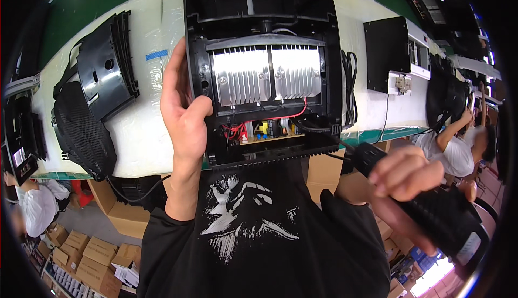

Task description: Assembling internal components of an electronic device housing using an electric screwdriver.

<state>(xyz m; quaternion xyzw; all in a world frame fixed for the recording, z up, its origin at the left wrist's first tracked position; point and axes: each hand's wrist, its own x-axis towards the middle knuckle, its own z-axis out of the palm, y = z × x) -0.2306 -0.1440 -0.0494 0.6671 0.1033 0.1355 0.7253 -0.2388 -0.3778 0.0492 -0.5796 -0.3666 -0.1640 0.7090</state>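
A black plastic housing (259, 160) lies open before me. Inside it are silver finned heat sinks (270, 74), and below them a circuit board (278, 130) with red wires. My left hand (186, 122) grips the housing's left wall, thumb over the rim, fingers along the outside. In my right hand (407, 176), slightly blurred, is a black electric screwdriver (448, 219). Its thin bit points at the housing's lower right corner, beside a black cable (318, 129). Whether the bit touches anything there I cannot tell.
Black plastic covers (105, 66) and a black mesh piece (83, 130) lie left on the white padded table. A coiled cable (349, 87) and a black-and-white box-shaped unit (388, 55) are at right. Co-workers sit at both sides. Cardboard boxes (97, 255) stand on the floor.
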